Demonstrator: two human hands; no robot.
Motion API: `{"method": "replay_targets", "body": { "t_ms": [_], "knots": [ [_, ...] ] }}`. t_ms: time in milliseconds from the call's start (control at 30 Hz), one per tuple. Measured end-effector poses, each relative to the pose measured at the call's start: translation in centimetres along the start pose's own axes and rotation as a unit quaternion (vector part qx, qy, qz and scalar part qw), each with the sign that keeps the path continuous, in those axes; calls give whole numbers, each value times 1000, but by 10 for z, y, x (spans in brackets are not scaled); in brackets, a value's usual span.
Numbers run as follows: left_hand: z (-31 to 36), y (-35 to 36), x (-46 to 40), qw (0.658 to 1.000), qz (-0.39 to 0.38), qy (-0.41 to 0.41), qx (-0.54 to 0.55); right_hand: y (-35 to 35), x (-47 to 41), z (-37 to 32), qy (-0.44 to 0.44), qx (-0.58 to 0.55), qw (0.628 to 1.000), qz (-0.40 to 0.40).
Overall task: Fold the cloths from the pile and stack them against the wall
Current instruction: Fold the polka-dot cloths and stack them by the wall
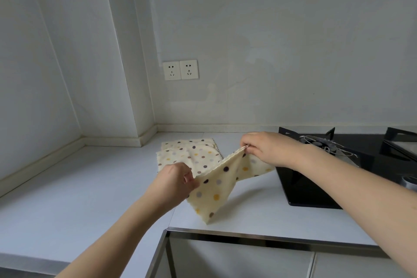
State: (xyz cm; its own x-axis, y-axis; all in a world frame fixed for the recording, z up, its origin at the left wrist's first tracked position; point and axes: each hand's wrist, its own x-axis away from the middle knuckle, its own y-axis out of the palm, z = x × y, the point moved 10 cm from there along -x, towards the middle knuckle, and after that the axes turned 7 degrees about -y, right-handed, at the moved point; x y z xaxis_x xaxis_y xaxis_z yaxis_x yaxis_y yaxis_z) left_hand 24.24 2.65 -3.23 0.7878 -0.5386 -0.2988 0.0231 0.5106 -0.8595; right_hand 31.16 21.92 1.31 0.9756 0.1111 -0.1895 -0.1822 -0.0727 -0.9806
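— Cream cloth point(216, 189), dotted brown, yellow and grey, hangs between two hands above the pale desk point(90, 187), just beyond a steel-edged opening at the near rim. What is the grip?

— Left hand point(174, 181) pinches one end of the upper edge; right hand point(264, 148), farther off and higher, pinches the other end. Hands are apart, edge taut between them, the rest drooping to a point that seems to touch the desk.

— What could go wrong?

— Judging from the slack, the hanging corner may drag or twist as it is laid down, giving a crooked fold. Right forearm also passes close over the black stove point(327, 183), so the cloth's right side, draped at the stove's edge, could catch on the pan support point(325, 142).

— And the other cloths?

— Behind the hands lies a pile point(191, 153) of the same dotted fabric, flat but rumpled, near the wall point(248, 63) below twin sockets point(180, 69). Whether those are folded cannot be told.
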Motion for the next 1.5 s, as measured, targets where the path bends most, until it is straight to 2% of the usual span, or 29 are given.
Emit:
{"method": "replay_targets", "body": {
  "t_ms": [167,400,600,700,800,900,967,1033,1100,1233,1300,1367,1433,1500],
  "knots": [
    [0,-8,-4,1000,20,0,-13,4,4,4,17,15,999,-36],
    [5,-20,-8,999,19,48,-15,3,13,16,54,49,996,-45],
    [6,-25,-8,992,6,-22,123,2,19,19,70,-134,987,60],
    [4,-22,-8,984,-18,-57,167,14,26,17,81,-184,979,27],
    [6,-8,-7,974,-95,-44,200,36,30,24,108,-227,968,-27],
    [1,4,-7,968,-119,-21,220,55,28,31,106,-319,942,-24],
    [-4,4,-11,980,-79,0,183,57,28,42,114,-421,899,47],
    [-5,4,-14,994,-25,25,100,57,30,55,134,-492,849,135],
    [2,1,-15,997,34,50,40,60,31,64,165,-521,814,197],
    [17,1,-18,994,97,46,27,64,28,66,224,-519,781,265],
    [23,6,-19,995,97,39,2,52,30,66,234,-477,786,317],
    [28,6,-18,994,98,44,-32,39,31,64,221,-412,813,348],
    [26,3,-19,995,85,35,-36,31,26,60,193,-308,882,302],
    [16,7,-22,999,51,1,-13,37,16,55,153,-174,955,185]
  ]
}}
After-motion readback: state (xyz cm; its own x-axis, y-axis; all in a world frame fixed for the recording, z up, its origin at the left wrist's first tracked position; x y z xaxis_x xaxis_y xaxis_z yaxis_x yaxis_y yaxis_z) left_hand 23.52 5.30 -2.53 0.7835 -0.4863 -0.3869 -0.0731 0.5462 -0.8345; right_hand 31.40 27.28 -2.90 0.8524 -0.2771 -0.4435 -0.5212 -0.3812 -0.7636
